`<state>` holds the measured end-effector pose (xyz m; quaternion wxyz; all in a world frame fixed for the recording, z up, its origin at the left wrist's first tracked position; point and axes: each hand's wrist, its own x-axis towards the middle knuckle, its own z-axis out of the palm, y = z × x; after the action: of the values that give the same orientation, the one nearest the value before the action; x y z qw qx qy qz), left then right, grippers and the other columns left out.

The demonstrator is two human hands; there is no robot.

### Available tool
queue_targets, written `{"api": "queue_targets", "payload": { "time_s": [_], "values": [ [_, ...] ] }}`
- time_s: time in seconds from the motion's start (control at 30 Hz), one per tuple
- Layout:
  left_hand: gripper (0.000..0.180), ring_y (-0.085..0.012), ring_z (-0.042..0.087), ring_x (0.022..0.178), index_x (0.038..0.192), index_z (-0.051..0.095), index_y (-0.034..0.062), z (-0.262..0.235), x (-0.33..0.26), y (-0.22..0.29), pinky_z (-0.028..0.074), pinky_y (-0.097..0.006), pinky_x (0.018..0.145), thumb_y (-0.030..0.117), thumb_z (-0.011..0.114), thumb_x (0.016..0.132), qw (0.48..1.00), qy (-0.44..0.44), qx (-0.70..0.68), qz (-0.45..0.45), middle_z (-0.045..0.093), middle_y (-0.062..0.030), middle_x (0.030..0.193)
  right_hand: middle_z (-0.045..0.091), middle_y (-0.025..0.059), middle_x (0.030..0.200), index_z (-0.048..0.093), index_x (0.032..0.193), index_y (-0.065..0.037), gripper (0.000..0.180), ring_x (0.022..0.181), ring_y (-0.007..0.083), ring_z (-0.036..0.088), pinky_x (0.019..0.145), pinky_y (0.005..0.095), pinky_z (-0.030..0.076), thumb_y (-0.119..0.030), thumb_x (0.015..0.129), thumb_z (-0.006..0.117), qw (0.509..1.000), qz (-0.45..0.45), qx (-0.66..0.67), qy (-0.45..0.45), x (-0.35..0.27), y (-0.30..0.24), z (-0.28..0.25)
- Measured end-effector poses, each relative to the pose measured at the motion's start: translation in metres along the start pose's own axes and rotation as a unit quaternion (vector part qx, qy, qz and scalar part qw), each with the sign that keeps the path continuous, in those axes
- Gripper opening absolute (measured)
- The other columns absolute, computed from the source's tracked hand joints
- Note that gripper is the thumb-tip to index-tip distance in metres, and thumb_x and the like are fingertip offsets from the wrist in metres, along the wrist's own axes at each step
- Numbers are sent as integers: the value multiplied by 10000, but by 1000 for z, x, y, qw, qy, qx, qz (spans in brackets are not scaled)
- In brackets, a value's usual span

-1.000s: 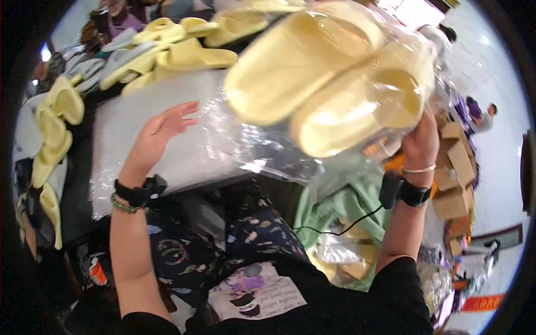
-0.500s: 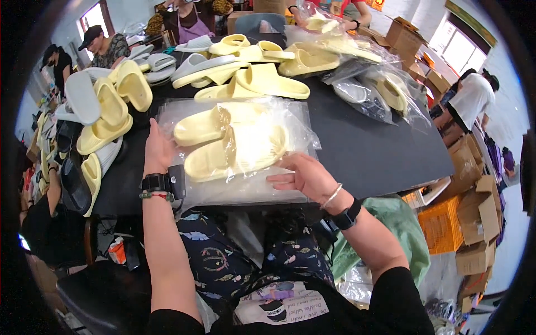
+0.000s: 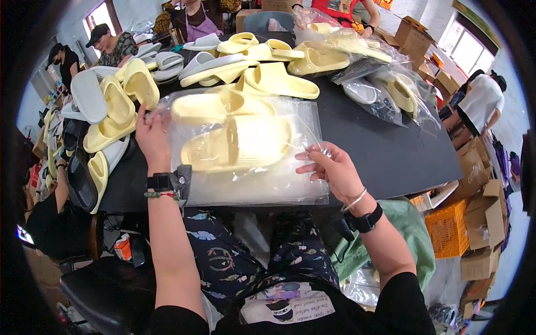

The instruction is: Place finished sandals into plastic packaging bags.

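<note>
A pair of yellow slippers (image 3: 259,140) lies inside a clear bag (image 3: 306,120), in the near middle of the tabletop (image 3: 374,153), upon pale plastic sheets (image 3: 257,188). Both straps point to three o'clock, so the pair rests flat, side by side. The left hand (image 3: 152,139) is at the bag's nine o'clock edge, its fingers slightly bent — whether they pinch the film, one cannot tell. The right hand (image 3: 336,172), half open with fingers apart, is at four o'clock; together they seem to frame the bag. Loose slippers (image 3: 118,106) at ten o'clock and bagged slippers (image 3: 401,94) at one o'clock leave this place free — probably for handling.
</note>
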<state>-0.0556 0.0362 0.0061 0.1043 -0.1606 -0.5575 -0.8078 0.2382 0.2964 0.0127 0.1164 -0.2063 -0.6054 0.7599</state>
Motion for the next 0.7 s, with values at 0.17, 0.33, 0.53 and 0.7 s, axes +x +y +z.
{"api": "queue_targets", "payload": {
  "time_s": [0.17,0.33,0.53,0.7],
  "values": [
    [533,-286,596,1152,1408,363,-36,-15,13,10,492,-366,930,42,575,926,939,4,337,63,531,-232,1342,699,152,1007,553,1084,30,298,780,229,723,559,247,531,-251,985,543,990,93,-68,-77,6,10,7],
    [453,-339,598,1127,1306,523,4,-19,-1,44,460,-399,962,84,638,876,790,66,536,289,579,-213,1277,701,144,921,556,1064,19,373,722,215,717,518,247,500,-345,988,523,988,129,-72,-48,7,2,-3],
    [356,-290,605,961,1074,655,49,82,-115,94,450,-406,887,175,778,765,785,-224,433,382,660,-102,1038,672,53,775,556,918,-56,282,653,170,694,487,215,433,-331,979,552,984,137,-93,-63,11,3,-11],
    [383,-293,582,908,912,623,36,101,-157,61,435,-413,842,272,818,681,658,-435,563,248,616,-111,919,669,32,782,561,951,-59,286,668,154,692,507,203,425,-341,958,611,980,157,-69,-98,9,0,-18]
  ]
}}
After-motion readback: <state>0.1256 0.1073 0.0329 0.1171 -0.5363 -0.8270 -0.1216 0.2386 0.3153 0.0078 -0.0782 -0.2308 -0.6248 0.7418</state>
